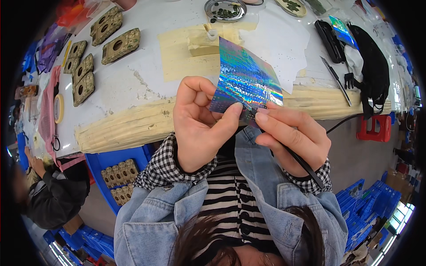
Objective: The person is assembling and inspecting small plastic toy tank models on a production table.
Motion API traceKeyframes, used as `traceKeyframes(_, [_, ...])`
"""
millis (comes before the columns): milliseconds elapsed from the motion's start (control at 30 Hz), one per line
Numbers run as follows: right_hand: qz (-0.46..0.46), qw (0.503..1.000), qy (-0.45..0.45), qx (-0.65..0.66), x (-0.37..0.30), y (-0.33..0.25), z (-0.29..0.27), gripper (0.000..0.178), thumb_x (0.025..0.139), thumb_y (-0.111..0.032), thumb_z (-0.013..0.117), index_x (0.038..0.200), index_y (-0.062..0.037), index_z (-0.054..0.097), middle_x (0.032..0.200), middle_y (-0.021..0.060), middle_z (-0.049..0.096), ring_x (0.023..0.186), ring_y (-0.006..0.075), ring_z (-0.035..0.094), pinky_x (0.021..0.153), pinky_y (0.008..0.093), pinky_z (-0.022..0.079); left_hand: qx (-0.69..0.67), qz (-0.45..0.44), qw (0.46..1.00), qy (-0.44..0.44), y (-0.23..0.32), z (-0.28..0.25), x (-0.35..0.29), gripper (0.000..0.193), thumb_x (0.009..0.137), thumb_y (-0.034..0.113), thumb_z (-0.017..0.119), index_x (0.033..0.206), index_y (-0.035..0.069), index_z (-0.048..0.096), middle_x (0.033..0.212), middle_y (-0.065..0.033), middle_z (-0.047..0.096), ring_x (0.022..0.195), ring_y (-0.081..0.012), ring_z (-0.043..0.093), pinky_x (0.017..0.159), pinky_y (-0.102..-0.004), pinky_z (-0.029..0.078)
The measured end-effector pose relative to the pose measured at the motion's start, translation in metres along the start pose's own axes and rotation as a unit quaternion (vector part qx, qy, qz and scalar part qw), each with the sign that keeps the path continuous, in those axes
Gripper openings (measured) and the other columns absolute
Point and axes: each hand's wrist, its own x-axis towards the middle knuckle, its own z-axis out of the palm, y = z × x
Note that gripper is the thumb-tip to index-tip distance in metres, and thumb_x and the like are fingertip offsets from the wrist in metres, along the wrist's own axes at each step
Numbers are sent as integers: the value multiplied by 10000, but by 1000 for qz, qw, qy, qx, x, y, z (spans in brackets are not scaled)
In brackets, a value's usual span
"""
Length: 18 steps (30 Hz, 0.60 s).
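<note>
A shiny blue-green holographic sheet (248, 75) is raised over the near table edge, bowed slightly. My left hand (199, 119) pinches its lower left part between thumb and curled fingers. In my right hand (295, 135) is a slim black tool (303, 165), its back end sticking out below the palm. The tool's front reaches the sheet's lower edge, where my right fingertips and left thumb nearly meet. Fingers cover most of that end, so I cannot tell its exact kind. Behind the sheet, a small tape-covered block (204, 43) with a little cup stands on the table.
Several camouflage-patterned casings (120, 46) lie at the left, with more in a blue crate (104, 153) below. A round metal dish (225, 10) of small dark pieces is at the back. A slim pen-like tool (336, 80) and a black case (329, 41) lie right. A red stool (374, 128) stands beyond.
</note>
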Motion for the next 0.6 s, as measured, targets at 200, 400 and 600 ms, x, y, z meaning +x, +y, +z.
traceKeyframes(200, [-2,1000,-6,-1,1,0,0,316,692,-87,752,995,-47,672,886,100,648,786,221,652,797,367,553,-10,-5,1000,5,0,0,0,340,791,-115,582,1008,27,363,991,-96,591,895,-105,593,738,-236,543])
traceKeyframes(400, [-1,1000,-23,5,0,1,0,275,731,-111,720,986,-20,674,943,147,657,896,289,653,789,337,535,-9,-5,1000,9,-1,0,-1,342,789,-113,586,1007,29,364,991,-97,592,895,-105,593,737,-236,542])
traceKeyframes(600, [-11,1000,1,2,-1,4,2,316,694,-81,747,999,-56,670,900,99,651,789,225,650,794,363,553,-3,-2,1000,7,0,0,-1,342,791,-107,590,1008,29,364,991,-97,593,897,-107,594,737,-238,542])
